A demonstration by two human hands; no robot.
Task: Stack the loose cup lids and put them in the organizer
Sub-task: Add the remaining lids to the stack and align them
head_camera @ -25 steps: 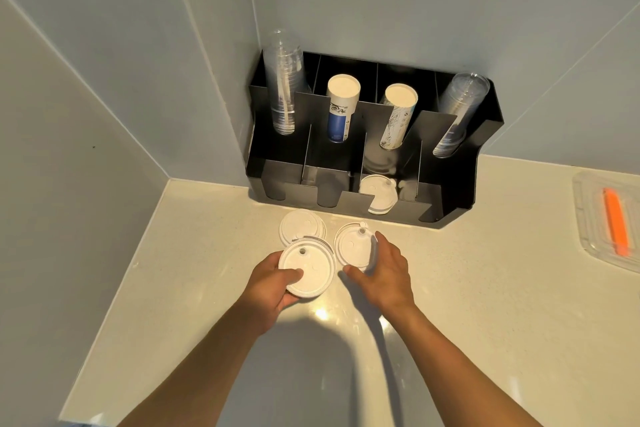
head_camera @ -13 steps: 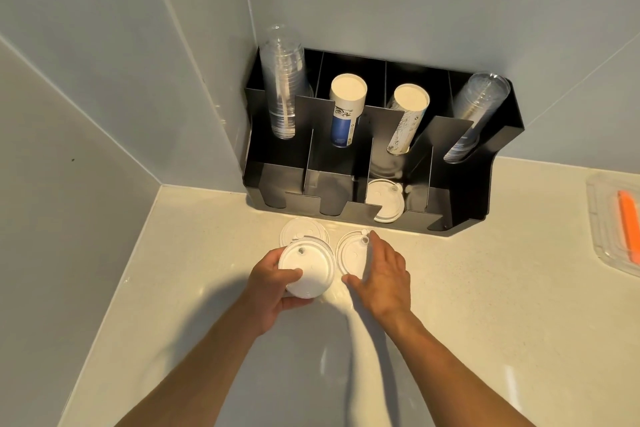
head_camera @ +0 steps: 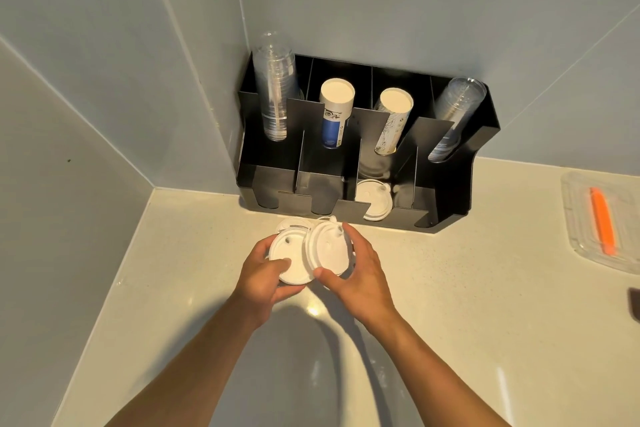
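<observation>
My left hand [head_camera: 265, 279] grips a white cup lid [head_camera: 289, 258] just above the counter. My right hand [head_camera: 360, 272] holds a second white lid [head_camera: 329, 248], tilted, its edge overlapping the left lid. A third lid [head_camera: 287, 224] lies flat on the counter behind them, mostly hidden. The black organizer [head_camera: 450, 201] stands in the corner beyond the hands. One white lid [head_camera: 374, 199] rests in its third front slot; the other front slots look empty.
The organizer's rear slots hold two clear cup stacks [head_camera: 275, 94] and two paper cup stacks [head_camera: 336, 114]. A clear tray [head_camera: 575, 218] with an orange tool [head_camera: 602, 222] sits at the right. Walls close in the counter [head_camera: 467, 288] at left and back.
My right hand has lifted the right lid off the counter and tilted it toward the lid in my left hand. The camera view has shifted slightly.
</observation>
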